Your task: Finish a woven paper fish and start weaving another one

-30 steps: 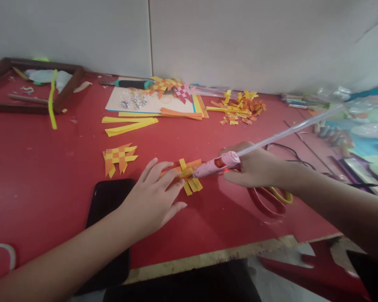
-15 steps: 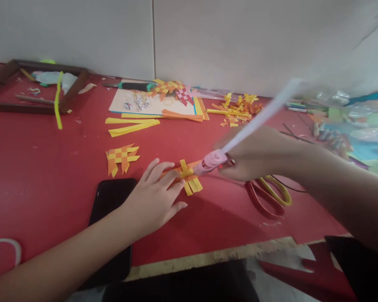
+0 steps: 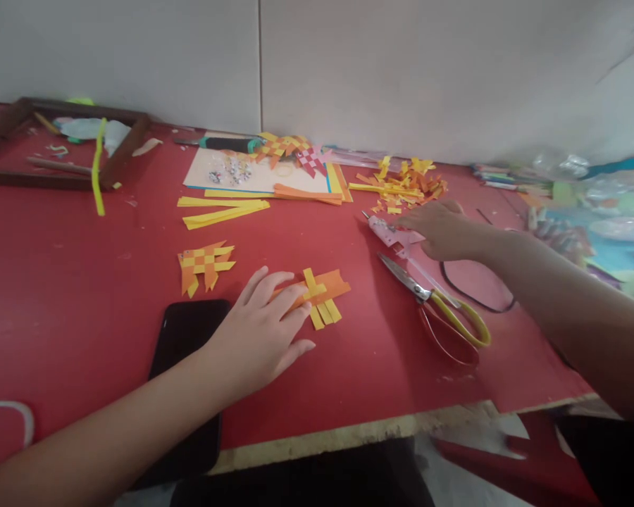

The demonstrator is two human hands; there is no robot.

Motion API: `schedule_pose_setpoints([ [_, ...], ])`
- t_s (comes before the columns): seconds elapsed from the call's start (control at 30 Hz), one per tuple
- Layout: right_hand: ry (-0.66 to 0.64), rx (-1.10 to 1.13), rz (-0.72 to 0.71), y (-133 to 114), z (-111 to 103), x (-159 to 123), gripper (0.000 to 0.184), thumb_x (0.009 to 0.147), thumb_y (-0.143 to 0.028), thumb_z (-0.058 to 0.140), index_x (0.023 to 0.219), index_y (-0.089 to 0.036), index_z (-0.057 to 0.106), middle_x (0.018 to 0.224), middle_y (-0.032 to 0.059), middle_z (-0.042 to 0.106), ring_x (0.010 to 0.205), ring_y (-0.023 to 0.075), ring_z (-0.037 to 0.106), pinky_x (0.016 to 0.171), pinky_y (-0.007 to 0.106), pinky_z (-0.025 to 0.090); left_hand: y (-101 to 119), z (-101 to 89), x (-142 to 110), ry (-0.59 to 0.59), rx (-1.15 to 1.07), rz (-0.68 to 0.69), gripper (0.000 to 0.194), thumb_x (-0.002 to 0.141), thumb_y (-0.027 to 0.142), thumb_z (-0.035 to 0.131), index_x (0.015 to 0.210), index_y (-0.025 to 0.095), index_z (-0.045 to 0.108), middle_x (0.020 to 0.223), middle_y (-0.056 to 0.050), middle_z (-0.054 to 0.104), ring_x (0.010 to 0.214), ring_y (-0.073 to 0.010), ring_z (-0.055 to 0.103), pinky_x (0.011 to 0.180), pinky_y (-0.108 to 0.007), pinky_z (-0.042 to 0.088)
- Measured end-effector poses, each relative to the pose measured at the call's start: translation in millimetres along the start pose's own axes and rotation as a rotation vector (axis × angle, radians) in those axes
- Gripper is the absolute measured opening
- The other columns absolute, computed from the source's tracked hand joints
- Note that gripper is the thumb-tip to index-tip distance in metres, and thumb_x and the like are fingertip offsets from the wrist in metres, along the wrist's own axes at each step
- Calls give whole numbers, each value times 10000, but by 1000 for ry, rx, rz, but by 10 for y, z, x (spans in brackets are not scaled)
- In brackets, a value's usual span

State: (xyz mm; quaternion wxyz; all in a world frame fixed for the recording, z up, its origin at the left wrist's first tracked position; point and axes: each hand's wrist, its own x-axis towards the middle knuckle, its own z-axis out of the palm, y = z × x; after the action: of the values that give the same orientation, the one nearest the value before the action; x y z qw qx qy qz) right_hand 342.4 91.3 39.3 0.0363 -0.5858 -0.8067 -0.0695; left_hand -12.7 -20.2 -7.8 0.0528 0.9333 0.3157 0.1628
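My left hand (image 3: 267,331) lies palm down with its fingers spread, the fingertips resting on a piece woven from orange and yellow paper strips (image 3: 325,289). Part of that piece is hidden under the fingers. Further right, my right hand (image 3: 438,225) has its fingers on a pink hot glue gun (image 3: 385,231), which lies low on the table with its nozzle toward the far left. A clear glue stick trails from its rear. Just nearer to me are scissors (image 3: 417,289) with red and yellow handles. A finished woven paper fish (image 3: 206,264) lies left of my left hand.
A black phone (image 3: 190,338) lies partly under my left forearm. Yellow strips (image 3: 225,211), a white sheet (image 3: 275,179) with googly eyes and woven fish, and a pile of paper scraps (image 3: 406,183) are farther back. At far left is a brown frame (image 3: 47,179); a black cord (image 3: 475,299) curves at right.
My right hand has carried the glue gun away from the woven piece, to the right and back, down onto the table beside the scissors. My left hand has stayed in place.
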Motion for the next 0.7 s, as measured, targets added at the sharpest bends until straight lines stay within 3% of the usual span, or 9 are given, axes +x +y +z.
schedule_pose_setpoints([
  [0.13, 24, 75, -72, -448, -53, 13, 314, 728, -7, 540, 949, -107, 739, 958, 166, 709, 921, 236, 583, 856, 404, 379, -8, 10, 7, -10, -7, -3, 360, 938, 374, 556, 1149, 114, 688, 1237, -118, 668, 1242, -386, 493, 1100, -647, 342],
  [0.23, -2, 246, -140, -1021, -24, -32, 291, 842, -154, 516, 1084, -173, 676, 1000, 82, 720, 920, 194, 636, 828, 323, 468, -3, 5, 7, -11, -9, -12, 362, 935, 380, 560, 1145, 116, 692, 1244, -115, 666, 1253, -386, 487, 1107, -641, 338],
  [0.27, -38, 405, -158, -1195, 9, -52, 298, 838, -187, 546, 1115, -180, 654, 1033, 70, 722, 933, 194, 652, 820, 320, 487, 0, 2, 5, -14, -8, -16, 367, 933, 383, 562, 1151, 118, 692, 1246, -115, 665, 1259, -385, 483, 1112, -639, 333],
  [0.37, -142, 677, -199, -1536, 126, -101, 356, 832, -205, 578, 1188, -187, 589, 1091, 61, 715, 1018, 196, 658, 838, 317, 510, 11, -5, -3, -28, -4, -28, 379, 929, 391, 569, 1173, 126, 686, 1239, -118, 665, 1264, -374, 484, 1129, -632, 315],
  [0.57, -165, 799, -253, -1534, 167, -141, 385, 831, -174, 633, 1213, -185, 584, 964, 27, 708, 864, 147, 666, 776, 273, 514, 13, -8, 6, -42, -2, -34, 394, 923, 396, 576, 1198, 133, 677, 1240, -130, 659, 1252, -376, 491, 1124, -636, 322],
  [0.7, -79, 604, -411, -1464, 154, -208, 146, 894, -190, 596, 1000, -181, 696, 896, 48, 722, 871, 179, 643, 822, 326, 484, 5, -9, 13, -34, 2, -20, 370, 924, 380, 574, 1172, 129, 687, 1221, -133, 667, 1253, -384, 488, 1106, -645, 339],
])
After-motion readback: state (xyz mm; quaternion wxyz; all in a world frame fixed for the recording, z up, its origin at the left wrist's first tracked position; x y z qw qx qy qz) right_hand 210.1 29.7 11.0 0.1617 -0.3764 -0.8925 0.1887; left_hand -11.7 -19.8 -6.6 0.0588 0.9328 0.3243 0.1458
